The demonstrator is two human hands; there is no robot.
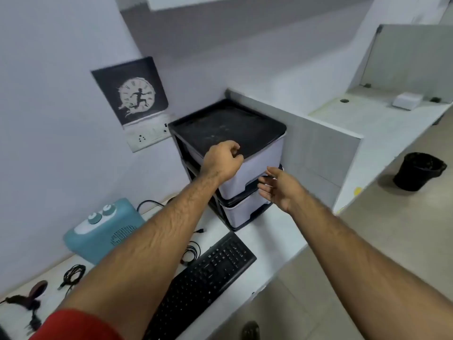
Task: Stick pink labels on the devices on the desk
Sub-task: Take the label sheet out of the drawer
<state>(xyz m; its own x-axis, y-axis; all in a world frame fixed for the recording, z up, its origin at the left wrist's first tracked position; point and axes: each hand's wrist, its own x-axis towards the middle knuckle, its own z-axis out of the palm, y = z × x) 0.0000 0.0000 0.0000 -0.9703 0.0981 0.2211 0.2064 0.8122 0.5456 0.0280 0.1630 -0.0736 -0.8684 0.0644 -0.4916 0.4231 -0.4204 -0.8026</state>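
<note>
A drawer unit (259,163) with white drawers and a black top stands at the desk's far end. My left hand (221,159) rests with curled fingers on the front edge of its black top; nothing shows in it. Fingers spread, my right hand (279,188) hovers at the gap between the upper and lower drawer. A black keyboard (203,278) lies on the white desk (277,244) below my arms. A teal heater-like device (103,231) with two round knobs sits against the wall at left. No pink label is visible.
Coiled black cables (73,276) (191,251) and a dark plug adapter (27,300) lie on the desk at left. A wall socket (147,138) and a clock poster (131,90) hang behind. A grey partition (318,148) stands right of the drawers; a black bin (419,171) is on the floor.
</note>
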